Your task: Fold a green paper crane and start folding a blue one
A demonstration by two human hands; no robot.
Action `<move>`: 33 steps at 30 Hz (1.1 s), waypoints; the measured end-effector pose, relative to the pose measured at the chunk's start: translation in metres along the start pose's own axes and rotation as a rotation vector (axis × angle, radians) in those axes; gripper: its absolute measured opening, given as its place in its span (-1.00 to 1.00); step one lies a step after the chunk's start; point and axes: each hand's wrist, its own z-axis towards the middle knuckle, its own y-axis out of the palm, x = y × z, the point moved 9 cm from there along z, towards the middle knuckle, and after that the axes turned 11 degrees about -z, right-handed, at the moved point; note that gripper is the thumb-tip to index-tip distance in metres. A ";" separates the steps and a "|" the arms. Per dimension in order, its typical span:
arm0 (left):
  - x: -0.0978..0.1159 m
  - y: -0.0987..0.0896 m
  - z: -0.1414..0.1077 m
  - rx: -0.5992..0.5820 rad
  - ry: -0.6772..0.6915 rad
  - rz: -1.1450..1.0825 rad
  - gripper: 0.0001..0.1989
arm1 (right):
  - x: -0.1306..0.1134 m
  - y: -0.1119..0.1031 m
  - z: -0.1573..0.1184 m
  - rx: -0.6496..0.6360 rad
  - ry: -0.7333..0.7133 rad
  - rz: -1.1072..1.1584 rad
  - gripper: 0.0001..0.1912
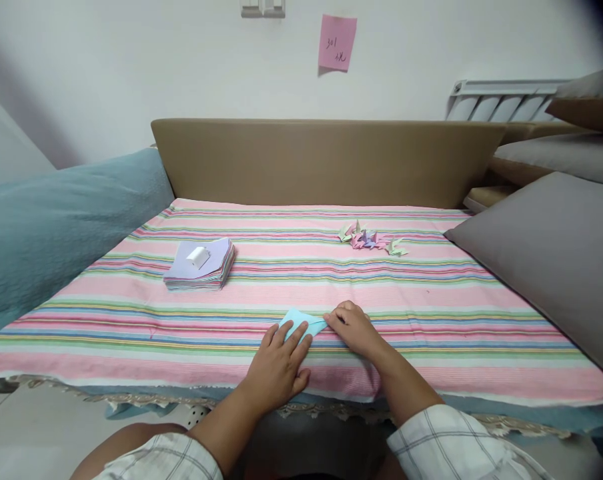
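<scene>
A light blue folded paper (295,318) lies on the striped pink cloth near its front edge. Its narrow end points right. My left hand (278,365) rests on the paper with fingers spread, pressing it flat and holding nothing. The fingers of my right hand (350,326) are pinched together at the pointed right tip of the paper. Part of the paper is hidden beneath my left fingers.
A stack of coloured paper (199,267) with a small white block (198,257) on top sits to the left. Several folded paper pieces (369,239) lie at the back right. Grey cushions (546,253) line the right side, and a brown backrest (326,162) stands behind the striped cloth (131,287).
</scene>
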 end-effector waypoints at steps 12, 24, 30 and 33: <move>0.001 -0.001 0.001 -0.011 -0.014 -0.007 -0.48 | 0.001 0.005 -0.001 0.051 0.062 -0.092 -0.71; 0.001 -0.002 0.010 -0.052 -0.041 -0.027 -0.41 | -0.001 0.002 -0.007 0.094 0.100 -0.076 -0.59; 0.003 -0.003 0.011 -0.064 -0.046 0.002 -0.34 | -0.009 0.000 -0.004 0.140 0.101 -0.144 -0.60; 0.003 -0.002 0.010 -0.078 -0.055 0.020 -0.34 | -0.010 0.001 -0.003 0.131 0.111 -0.153 -0.66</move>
